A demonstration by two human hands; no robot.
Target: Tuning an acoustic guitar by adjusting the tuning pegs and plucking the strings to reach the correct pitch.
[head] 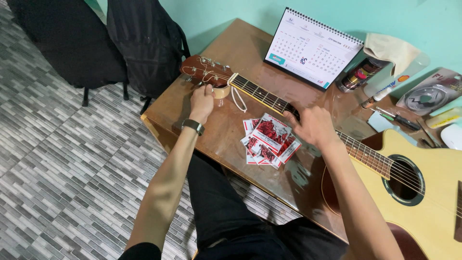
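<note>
Both forearms were bare, no sleeves below elbow. Left hand (201, 102) had a dark watch (193, 126) w/ metal-edged case at wrist. Right hand (314, 126) wore nothing. Black trousers, black top.

Guitar body (433, 192) cut off by the right edge

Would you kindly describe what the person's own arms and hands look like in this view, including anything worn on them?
Both arms are bare from wrist to upper arm, with only a dark, short sleeve edge showing at the left shoulder. The left hand has a wristwatch with a dark band just behind it. The right hand shows no gloves, rings or bands, and its wrist is bare too. Neither hand is gloved.
</note>
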